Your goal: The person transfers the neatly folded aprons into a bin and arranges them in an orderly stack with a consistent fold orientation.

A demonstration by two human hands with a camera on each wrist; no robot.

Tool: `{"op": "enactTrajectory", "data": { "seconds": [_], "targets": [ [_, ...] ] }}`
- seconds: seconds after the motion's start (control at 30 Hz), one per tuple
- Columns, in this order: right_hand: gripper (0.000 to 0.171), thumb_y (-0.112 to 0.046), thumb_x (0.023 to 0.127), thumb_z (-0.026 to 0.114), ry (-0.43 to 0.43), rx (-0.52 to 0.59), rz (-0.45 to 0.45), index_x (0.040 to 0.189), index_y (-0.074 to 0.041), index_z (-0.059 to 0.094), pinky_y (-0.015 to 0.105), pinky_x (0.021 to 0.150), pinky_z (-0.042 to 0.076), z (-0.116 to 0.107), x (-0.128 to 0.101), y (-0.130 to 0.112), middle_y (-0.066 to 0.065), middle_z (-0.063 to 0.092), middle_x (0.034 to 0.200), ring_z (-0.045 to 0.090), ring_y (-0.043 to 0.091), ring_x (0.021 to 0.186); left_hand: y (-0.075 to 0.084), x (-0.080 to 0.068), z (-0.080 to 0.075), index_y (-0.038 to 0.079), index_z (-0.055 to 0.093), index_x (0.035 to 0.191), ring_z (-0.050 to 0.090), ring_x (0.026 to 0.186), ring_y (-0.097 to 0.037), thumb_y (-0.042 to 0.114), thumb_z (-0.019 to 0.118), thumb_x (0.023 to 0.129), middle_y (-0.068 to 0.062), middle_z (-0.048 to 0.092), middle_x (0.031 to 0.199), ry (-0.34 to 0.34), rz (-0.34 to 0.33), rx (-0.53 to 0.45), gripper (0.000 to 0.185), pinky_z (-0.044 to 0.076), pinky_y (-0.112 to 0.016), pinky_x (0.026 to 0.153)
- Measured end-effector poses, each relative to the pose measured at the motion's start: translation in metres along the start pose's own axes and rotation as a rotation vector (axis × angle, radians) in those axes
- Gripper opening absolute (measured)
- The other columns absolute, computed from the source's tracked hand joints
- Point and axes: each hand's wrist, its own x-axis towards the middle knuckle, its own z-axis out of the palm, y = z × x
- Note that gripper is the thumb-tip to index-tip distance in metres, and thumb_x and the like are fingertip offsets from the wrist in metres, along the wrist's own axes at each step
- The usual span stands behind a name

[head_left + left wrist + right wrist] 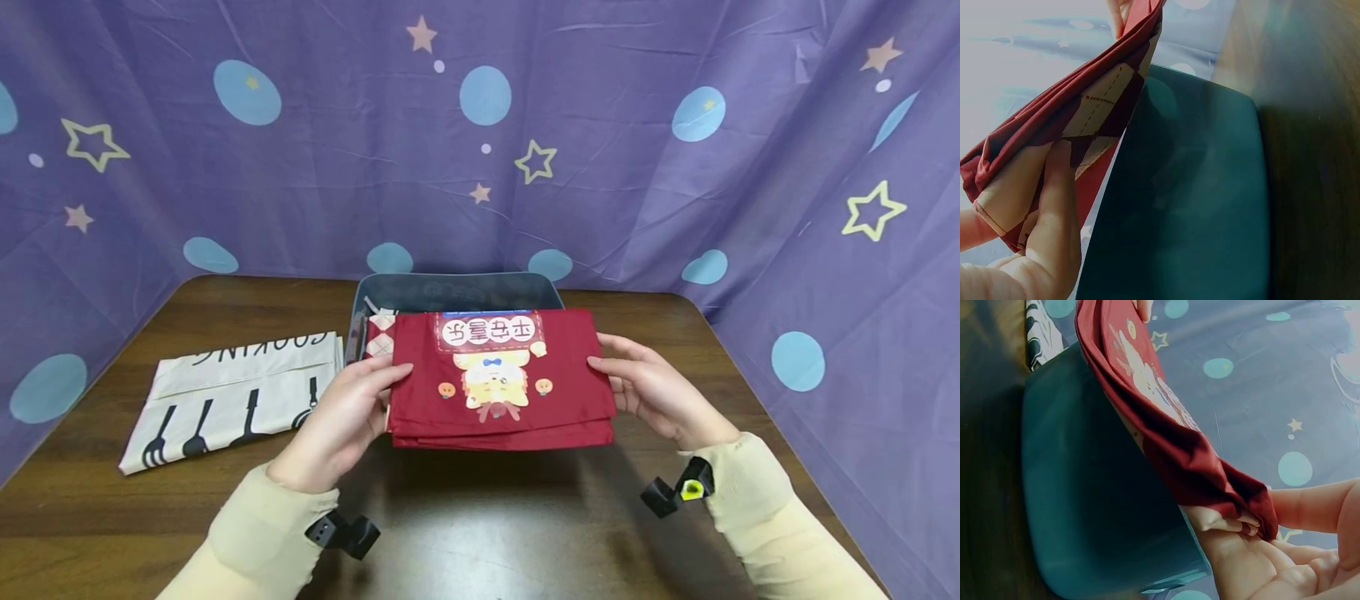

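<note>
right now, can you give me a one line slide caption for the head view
Both hands, left hand and right hand, hold a folded red cloth above a dark bin, cream cooking-print cloth alongside.

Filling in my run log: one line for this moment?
left hand: grips folded red cloth | right hand: grips its other end | cloth above teal bin | printed cream cloth on table

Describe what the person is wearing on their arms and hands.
Both arms wear long, pale cream sleeves with ribbed cuffs at the wrist. The left hand and right hand are bare: no gloves or rings are visible. A small black camera mount sits under the left wrist; the right wrist mount is black with a yellow-green mark.
</note>
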Motion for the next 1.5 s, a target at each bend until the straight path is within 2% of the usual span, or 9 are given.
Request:
{"op": "enactTrajectory", "data": {
  "seconds": [0.57,0.8,1.0,1.2,1.37,1.5],
  "targets": [
    [0.060,-0.008,0.100,0.053,0.039,-0.016,-0.009,0.152,0.000,0.025,0.028,0.071,0.061,0.007,0.005,-0.014,-0.002,0.073,0.096,0.073,0.011,0.078,0.017,-0.005,-0.005,-0.003,0.030,0.150,0.072,0.083,-0.008,0.019,0.049,0.103,0.006,0.069,0.101,-0.018,-0.009,0.073,0.055,0.060,-0.028,0.074],
    [0.058,-0.007,0.100,0.052,0.055,-0.046,-0.010,0.151,0.003,0.026,0.027,0.071,0.061,0.008,0.009,-0.017,-0.004,0.072,0.095,0.072,0.009,0.077,0.024,-0.003,-0.008,-0.004,0.031,0.150,0.071,0.089,-0.009,0.020,0.052,0.103,0.005,0.068,0.106,-0.056,0.007,0.058,0.057,0.061,-0.029,0.075],
    [0.054,-0.008,0.100,0.053,0.070,-0.050,-0.016,0.147,0.007,0.031,0.027,0.069,0.061,0.010,0.013,-0.020,-0.004,0.073,0.092,0.072,0.008,0.077,0.027,-0.003,-0.010,-0.005,0.031,0.149,0.069,0.090,-0.009,0.018,0.051,0.103,0.003,0.066,0.108,-0.052,0.004,0.088,0.055,0.060,-0.028,0.077],
    [0.054,-0.009,0.099,0.055,0.071,-0.045,-0.035,0.145,0.008,0.031,0.026,0.070,0.060,0.009,0.014,-0.027,-0.005,0.073,0.092,0.072,0.007,0.079,0.031,-0.001,-0.014,-0.003,0.027,0.152,0.069,0.098,-0.010,0.011,0.051,0.101,-0.007,0.060,0.127,-0.073,0.013,0.138,0.058,0.059,-0.029,0.084],
    [0.054,-0.007,0.099,0.055,0.068,-0.020,-0.039,0.144,0.008,0.031,0.025,0.070,0.060,0.008,0.016,-0.030,-0.004,0.073,0.091,0.072,0.007,0.078,0.034,-0.002,-0.015,-0.001,0.022,0.155,0.067,0.103,-0.010,0.002,0.054,0.096,-0.021,0.045,0.148,-0.118,0.024,0.166,0.067,0.058,-0.028,0.087],
    [0.052,-0.006,0.098,0.055,0.069,-0.006,-0.040,0.144,0.007,0.033,0.025,0.070,0.060,0.008,0.017,-0.031,-0.004,0.073,0.091,0.072,0.008,0.077,0.035,-0.002,-0.016,0.000,0.019,0.156,0.066,0.104,-0.008,0.000,0.055,0.095,-0.024,0.037,0.154,-0.121,0.019,0.184,0.070,0.058,-0.026,0.088]
  ]
}}
